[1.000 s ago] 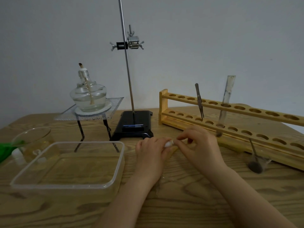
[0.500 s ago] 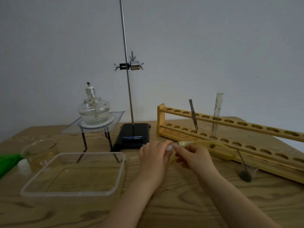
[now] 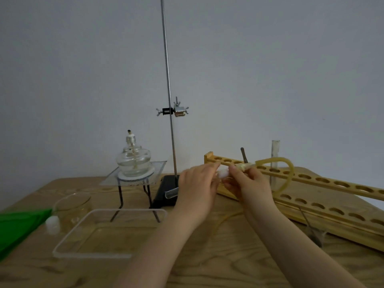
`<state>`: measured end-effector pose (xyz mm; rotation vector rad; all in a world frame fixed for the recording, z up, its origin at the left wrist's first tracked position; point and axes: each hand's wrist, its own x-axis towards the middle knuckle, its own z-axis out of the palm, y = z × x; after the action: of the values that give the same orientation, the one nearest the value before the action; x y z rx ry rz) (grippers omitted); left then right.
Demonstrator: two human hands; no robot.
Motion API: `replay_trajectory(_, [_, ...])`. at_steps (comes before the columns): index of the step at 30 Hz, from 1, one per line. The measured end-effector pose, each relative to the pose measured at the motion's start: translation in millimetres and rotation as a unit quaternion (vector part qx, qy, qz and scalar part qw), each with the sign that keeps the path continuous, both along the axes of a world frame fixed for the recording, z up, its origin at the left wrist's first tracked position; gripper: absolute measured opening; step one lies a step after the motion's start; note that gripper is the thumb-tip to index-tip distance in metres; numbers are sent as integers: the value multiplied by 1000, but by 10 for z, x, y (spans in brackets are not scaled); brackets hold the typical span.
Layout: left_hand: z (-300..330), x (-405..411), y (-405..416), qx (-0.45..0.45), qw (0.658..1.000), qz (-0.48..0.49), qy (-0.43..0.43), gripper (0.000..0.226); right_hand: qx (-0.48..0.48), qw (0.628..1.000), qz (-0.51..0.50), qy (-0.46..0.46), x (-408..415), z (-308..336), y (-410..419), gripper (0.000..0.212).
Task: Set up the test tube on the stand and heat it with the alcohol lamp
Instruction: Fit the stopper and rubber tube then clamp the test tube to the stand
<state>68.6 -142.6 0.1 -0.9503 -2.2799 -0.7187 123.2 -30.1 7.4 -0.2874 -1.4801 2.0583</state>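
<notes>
2 hands joined at a stoppered test tube above the table (image 3: 207,267).

Stand (image 3: 169,121), clamp bare, rises behind. Alcohol lamp (image 3: 133,161) sits on tripod, left. Left hand (image 3: 197,188) clenched round test tube (image 3: 171,193), its end poking leftward over the stand base. Right hand (image 3: 247,181) pinches white stopper (image 3: 223,174) with yellow tubing (image 3: 286,173).

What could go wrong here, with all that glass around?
The left hand holds a glass test tube while the right hand works the white stopper in; too much force might crack it. The yellow hose loops over the wooden rack and could snag the upright tube.
</notes>
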Motion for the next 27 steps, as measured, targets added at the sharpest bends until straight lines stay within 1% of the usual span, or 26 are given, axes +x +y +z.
replay_trajectory(3, [199,-8,-106,-13,999,24,27,43,-10,1000,4,19,-70,178,9,17])
replay_trajectory(6, [373,-70,-230,-18,998,47,35,45,-32,999,-4,32,-122,386,14,22])
replay_trajectory(10, [543,-179,-378,-15,996,77,36,46,-45,998,-17,47,-180,626,38,23])
replay_trajectory(16, [768,-356,-466,-1,994,95,53,46,-84,994,-16,62,-259,906,149,21])
replay_trajectory(19, [881,-454,-465,40,994,80,62,42,-101,992,-9,69,-331,996,201,21])
replay_trajectory(23, [1018,-572,-424,88,990,44,102,33,-118,989,25,90,-421,1082,239,24])
replay_trajectory(25, [1087,-622,-407,100,989,29,110,32,-125,986,37,100,-478,1114,276,24])
replay_trajectory(27, [1139,-665,-395,112,989,12,94,36,-121,986,36,105,-547,1143,321,24])
